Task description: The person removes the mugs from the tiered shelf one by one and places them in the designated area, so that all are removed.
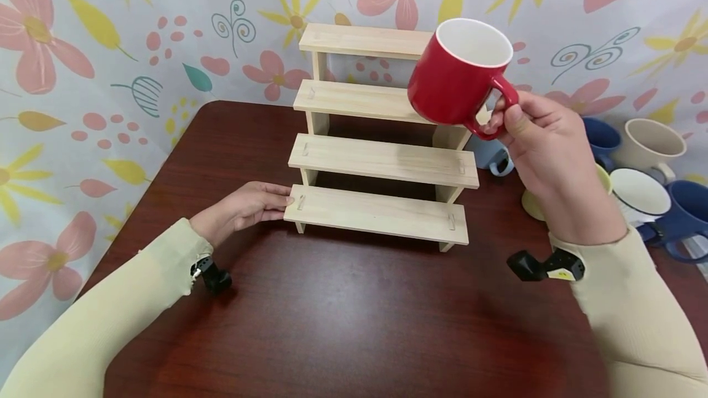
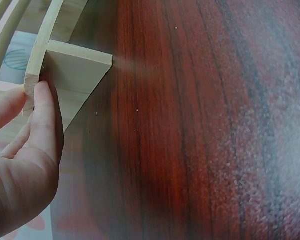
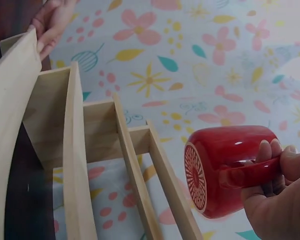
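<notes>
A red mug (image 1: 450,81) with a white inside is held up by its handle in my right hand (image 1: 544,140), in front of the right end of the upper shelves. In the right wrist view the mug (image 3: 225,170) shows its patterned base, and thumb and fingers grip the handle. The light wooden four-step rack (image 1: 381,161) stands on the dark table. My left hand (image 1: 249,207) pinches the left end of its lowest shelf; in the left wrist view the thumb lies on one face of the board (image 2: 34,72) and fingers on the other.
Several mugs stand at the right of the table (image 1: 332,306): a beige mug (image 1: 647,143), a white mug (image 1: 638,192), a dark blue mug (image 1: 691,207) and a light blue mug (image 1: 489,155) behind the rack. A flower-patterned cloth (image 1: 166,17) hangs behind.
</notes>
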Demonstrator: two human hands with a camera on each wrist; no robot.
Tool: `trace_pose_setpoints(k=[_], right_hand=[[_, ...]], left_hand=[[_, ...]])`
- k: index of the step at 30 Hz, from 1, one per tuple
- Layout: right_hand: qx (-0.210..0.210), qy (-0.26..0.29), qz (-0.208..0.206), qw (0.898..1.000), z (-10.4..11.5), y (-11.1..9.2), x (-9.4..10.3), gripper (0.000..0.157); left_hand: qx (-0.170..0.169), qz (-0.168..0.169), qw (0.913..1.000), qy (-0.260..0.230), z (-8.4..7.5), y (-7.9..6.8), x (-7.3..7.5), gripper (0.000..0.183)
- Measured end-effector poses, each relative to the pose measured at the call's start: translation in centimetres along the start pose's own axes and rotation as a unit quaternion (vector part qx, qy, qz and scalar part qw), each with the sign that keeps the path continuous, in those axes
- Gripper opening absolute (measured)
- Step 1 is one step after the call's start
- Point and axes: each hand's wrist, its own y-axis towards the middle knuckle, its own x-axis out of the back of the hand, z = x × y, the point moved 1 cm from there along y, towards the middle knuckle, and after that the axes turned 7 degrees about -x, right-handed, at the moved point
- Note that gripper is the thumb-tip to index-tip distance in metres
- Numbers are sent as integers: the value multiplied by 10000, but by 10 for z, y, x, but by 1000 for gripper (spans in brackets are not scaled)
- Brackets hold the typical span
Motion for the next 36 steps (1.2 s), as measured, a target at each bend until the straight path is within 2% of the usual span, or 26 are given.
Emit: trace_pose_setpoints(k=[5,13,23,31,36], right_hand=[[-26,140,-98,9999,-6,-13,9,26],[230,278,-195,9992,-12,-34,23,24],[66,411,-354,9985,-18,-63,52,28],[80,150,-673,9976,-26,-78,68,27],[372,62,-790,9962,-32,-86,73,27]], left_hand=[[0,-14,10000,9,1,1,1,58],[-6,-32,10000,36,1,1,1,58],[-11,-66,10000,29,1,0,1,58],[-6,-21,10000,-13,0,0,1,58],[-7,-6,10000,-42,0,1,0,57]])
